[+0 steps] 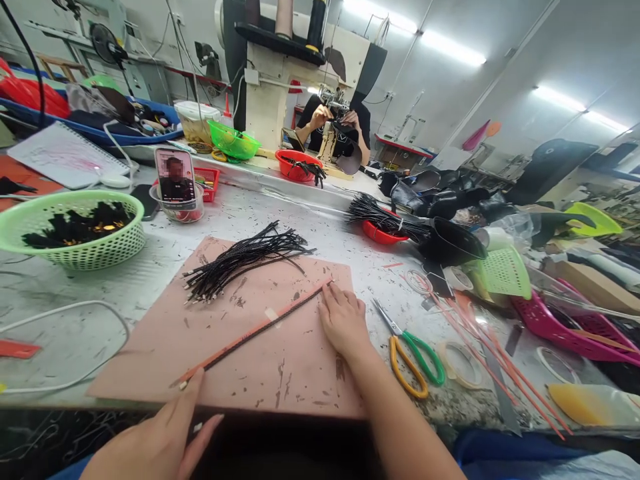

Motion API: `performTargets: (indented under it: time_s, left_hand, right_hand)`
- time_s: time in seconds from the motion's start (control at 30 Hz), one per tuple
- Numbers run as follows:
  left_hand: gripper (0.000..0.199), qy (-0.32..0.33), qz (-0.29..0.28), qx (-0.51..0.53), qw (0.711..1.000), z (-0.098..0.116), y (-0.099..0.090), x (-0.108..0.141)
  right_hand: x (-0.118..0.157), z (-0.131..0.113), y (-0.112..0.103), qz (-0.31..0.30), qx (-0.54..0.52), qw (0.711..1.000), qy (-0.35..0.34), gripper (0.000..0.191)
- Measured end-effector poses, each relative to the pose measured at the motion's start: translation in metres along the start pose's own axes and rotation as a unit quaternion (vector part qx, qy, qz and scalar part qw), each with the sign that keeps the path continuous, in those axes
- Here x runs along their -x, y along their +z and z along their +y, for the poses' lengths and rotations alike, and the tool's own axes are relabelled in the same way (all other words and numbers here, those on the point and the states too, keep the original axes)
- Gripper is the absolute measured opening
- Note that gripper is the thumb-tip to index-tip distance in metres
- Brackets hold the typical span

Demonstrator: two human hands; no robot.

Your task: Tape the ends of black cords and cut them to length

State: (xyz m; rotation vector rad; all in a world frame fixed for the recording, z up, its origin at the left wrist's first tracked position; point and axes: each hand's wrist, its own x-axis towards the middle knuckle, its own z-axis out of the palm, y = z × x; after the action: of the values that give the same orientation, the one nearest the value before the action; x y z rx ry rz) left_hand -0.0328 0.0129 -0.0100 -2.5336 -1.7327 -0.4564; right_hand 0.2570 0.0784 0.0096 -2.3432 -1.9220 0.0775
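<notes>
A thin black braided cord [265,327] runs diagonally across a pinkish mat [240,393], right alongside an orange strip [250,331] with a bit of pale tape at its middle. At the cord's lower left end, my left hand [165,427] presses with its index finger, the thumb apart from it; a small white tip shows between them. My right hand [345,319] lies palm down on the mat, its fingertips at the upper right end of the strip and cord. Behind the cord, a bundle of similar black cords [245,257] rests on the mat.
Scissors [410,357] and a tape roll [461,365] lie right of the mat. A green basket [95,243] and a phone in a clear tub [183,207] stand left. Red bowls [295,167] stand behind; another person's hands work at a machine farther back.
</notes>
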Motion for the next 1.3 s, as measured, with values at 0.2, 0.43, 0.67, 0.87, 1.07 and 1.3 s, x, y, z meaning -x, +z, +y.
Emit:
performTargets:
  time_s: [0.2,0.43,0.67,0.87,1.07,1.3]
  left_hand:
    - [0.046,0.04,-0.085,-0.118,0.989,0.017,-0.022,-0.002]
    - [0.054,0.029,-0.171,-0.106,0.979,0.028,-0.033,0.003]
    - [0.056,0.027,-0.163,-0.083,0.983,0.027,-0.033,0.007]
    - [0.053,0.004,-0.178,-0.071,0.981,0.022,-0.035,0.004]
    - [0.028,0.023,-0.093,-0.059,0.994,0.003,-0.034,-0.016]
    - [0.029,0.097,-0.027,-0.076,0.992,-0.008,-0.026,-0.03]
  right_hand:
    - [0.007,0.003,0.003,-0.005,0.031,0.999,-0.002,0.046]
    - [0.011,0.006,0.006,-0.021,0.025,0.999,0.007,0.049]
    - [0.013,0.006,0.008,-0.01,0.015,1.0,0.009,0.049]
    - [0.01,0.005,0.007,0.027,0.05,0.998,-0.018,0.043]
    - [-0.007,0.005,-0.004,0.055,0.115,0.986,-0.104,0.032]
    - [-0.026,0.009,-0.007,-0.002,0.083,0.987,-0.135,0.023]
